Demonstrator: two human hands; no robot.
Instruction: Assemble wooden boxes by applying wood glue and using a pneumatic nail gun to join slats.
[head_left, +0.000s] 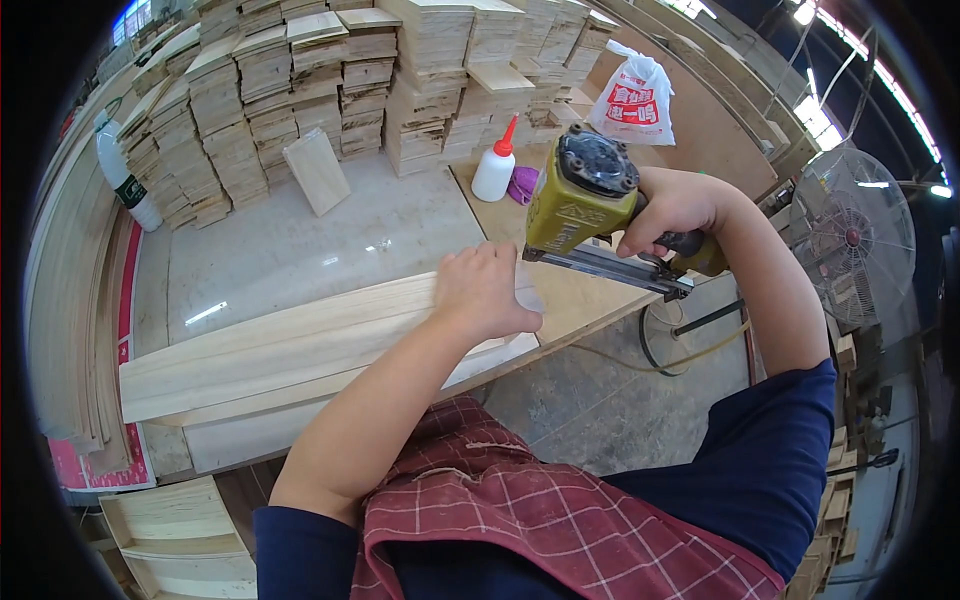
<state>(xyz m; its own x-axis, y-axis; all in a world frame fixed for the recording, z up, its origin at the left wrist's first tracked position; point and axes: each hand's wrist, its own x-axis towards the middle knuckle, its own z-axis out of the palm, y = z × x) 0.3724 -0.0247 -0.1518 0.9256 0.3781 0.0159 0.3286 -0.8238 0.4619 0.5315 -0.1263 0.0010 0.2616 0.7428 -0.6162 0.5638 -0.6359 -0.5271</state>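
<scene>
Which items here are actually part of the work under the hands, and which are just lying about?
In use:
- nail gun, gripped by right hand
- long wooden boards, pressed down by left hand

Lying about:
- glue bottle
- stacked wood pieces
- white plastic bag
- floor fan

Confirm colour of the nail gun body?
Yellow-green nail gun body with black cap, held in the right hand; head view.

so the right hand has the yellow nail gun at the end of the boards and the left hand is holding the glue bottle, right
Not quite. In the head view the left hand presses flat on the long pale boards; the glue bottle stands untouched farther back on the table. The right hand does grip the yellow nail gun at the boards' end.
</scene>
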